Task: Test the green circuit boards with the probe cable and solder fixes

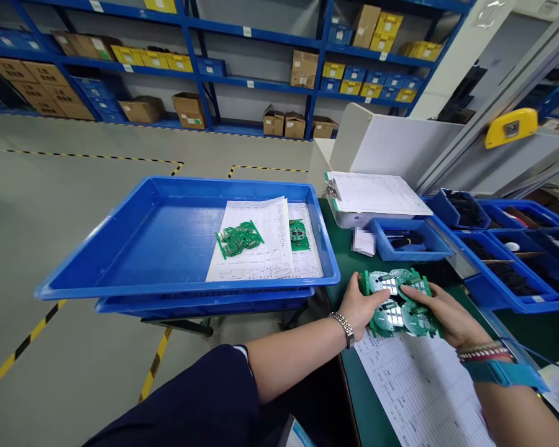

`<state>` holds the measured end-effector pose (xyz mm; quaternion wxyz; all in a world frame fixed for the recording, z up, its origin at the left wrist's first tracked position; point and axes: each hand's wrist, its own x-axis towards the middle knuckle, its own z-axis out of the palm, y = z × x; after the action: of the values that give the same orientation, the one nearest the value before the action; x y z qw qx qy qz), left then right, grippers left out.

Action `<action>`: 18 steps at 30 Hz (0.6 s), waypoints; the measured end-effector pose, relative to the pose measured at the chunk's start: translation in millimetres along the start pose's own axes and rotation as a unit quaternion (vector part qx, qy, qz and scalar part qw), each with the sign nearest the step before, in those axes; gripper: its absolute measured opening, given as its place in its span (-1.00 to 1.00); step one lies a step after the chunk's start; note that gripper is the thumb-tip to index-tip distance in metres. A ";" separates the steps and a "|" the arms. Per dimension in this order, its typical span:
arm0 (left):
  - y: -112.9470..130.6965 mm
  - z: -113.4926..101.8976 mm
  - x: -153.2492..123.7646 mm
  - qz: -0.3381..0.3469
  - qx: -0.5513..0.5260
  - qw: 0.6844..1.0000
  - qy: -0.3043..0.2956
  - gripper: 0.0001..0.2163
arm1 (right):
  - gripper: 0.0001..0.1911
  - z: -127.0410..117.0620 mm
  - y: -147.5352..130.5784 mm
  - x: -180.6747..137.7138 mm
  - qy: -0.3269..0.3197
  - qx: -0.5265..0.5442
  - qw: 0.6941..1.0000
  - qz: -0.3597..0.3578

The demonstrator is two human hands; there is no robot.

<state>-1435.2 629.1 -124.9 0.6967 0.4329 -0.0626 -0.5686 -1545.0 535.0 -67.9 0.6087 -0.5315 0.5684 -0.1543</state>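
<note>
Both my hands grip a stack of green circuit boards (403, 313) above the workbench. My left hand (358, 305), with a metal watch at the wrist, is closed on the left side, thumb on top. On the opposite side, my right hand (449, 313) is closed too, its thumb across the upper face; a teal strap circles that wrist. Beneath the boards lies a printed form (423, 385). In the large blue tray (168, 233) to the left, a green circuit board panel (240, 239) rests on paper sheets (256, 214), and another board (299, 234) lies partly under a sheet.
A clipboard with papers (379, 192) lies behind a small blue bin (407, 242) on the green bench. Several blue parts bins (507, 267) stand at the right. Another blue tray (205, 304) sits under the large one. Blue shelving (256, 37) holds boxes at the back.
</note>
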 end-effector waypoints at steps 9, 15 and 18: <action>21.3 -3.6 -16.0 -0.019 -0.006 0.990 -0.139 -0.37 | -0.10 14.7 30.1 -45.5 0.133 -0.005 0.970 -0.204; -5.1 -13.1 -71.1 0.088 0.192 0.917 -0.338 -0.02 | 0.00 1.2 107.8 -136.7 0.291 -0.090 0.910 -0.281; -42.5 -23.5 -97.3 0.182 0.270 0.837 -0.440 0.03 | 0.02 -2.0 163.1 -186.8 0.342 -0.095 0.896 -0.268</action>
<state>-1486.6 724.8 -128.7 0.5424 0.2889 -0.5913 -0.5222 -1671.7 745.3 -103.0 0.2586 -0.6335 0.5896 -0.4291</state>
